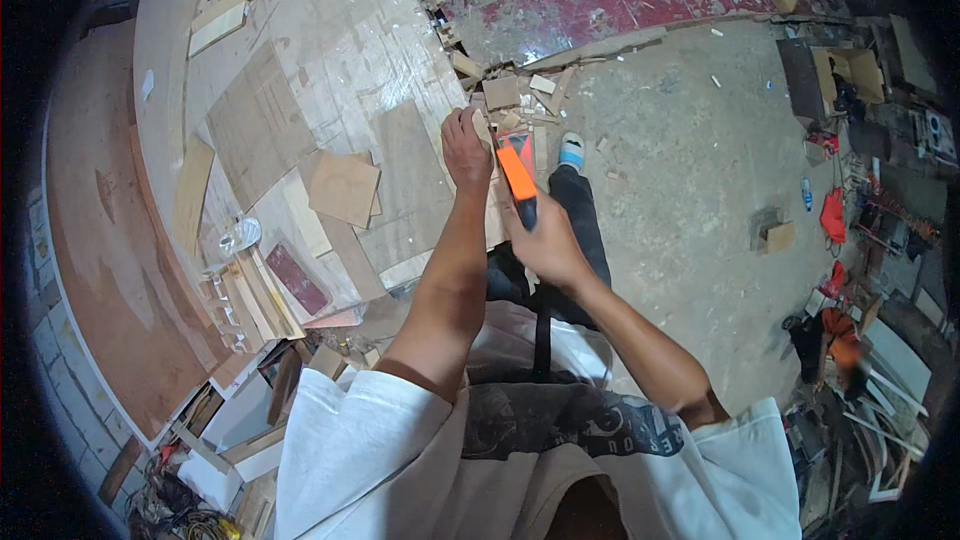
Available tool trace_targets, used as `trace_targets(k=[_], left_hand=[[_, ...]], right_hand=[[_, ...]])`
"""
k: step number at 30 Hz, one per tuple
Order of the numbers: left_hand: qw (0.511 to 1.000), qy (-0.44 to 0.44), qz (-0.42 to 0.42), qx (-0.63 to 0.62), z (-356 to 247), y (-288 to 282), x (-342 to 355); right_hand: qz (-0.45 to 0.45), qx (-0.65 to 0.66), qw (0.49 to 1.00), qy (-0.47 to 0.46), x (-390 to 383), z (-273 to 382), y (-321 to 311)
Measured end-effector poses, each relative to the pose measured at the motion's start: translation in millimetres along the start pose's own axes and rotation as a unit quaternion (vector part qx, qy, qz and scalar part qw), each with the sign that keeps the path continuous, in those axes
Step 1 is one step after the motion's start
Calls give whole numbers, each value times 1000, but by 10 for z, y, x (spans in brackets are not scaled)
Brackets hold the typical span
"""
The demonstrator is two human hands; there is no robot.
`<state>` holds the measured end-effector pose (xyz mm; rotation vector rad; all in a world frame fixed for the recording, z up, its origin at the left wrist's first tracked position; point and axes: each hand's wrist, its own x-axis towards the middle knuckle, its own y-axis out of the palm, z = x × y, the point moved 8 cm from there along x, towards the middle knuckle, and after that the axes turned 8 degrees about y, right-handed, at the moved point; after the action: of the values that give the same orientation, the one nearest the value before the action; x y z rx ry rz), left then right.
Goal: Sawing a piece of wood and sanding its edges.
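My left hand (466, 148) is at the right edge of the wood-topped worktable (340, 15), its fingers curled. It grips a small pale piece of wood (482, 127) that shows beside the fingers. In my right hand (548, 245) is a hand saw (517, 173) with an orange and black handle, slightly blurred. A thin dark part of the saw runs forward from the handle, close beside the wood and my left hand. How far the blade touches the wood cannot be made out. My right fingers wrap the black end of the handle.
Plywood sheets (262, 112) and a square board (343, 187) lie on the table. A clear cup (240, 234) stands near stacked wood strips (258, 300). Offcuts (502, 92) litter the floor by the table edge, near my foot (571, 153). An open cardboard box (847, 75) and clutter line the right.
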<state>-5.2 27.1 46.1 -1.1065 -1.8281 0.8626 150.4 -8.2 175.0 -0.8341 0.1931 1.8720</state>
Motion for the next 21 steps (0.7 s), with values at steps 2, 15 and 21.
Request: trace_targets(k=[2,15,21], left_hand=[[1000,-1,1,-1,-22,12,18],[1000,-6,1,-3,-245,-142,79],[1000,-10,-7,-12,-87,-33,26]], right_hand=[[8,-1,999,-36,-285,167,-130],[113,22,992,45,574,771,166],[120,57,991,22,-125,813,-263]])
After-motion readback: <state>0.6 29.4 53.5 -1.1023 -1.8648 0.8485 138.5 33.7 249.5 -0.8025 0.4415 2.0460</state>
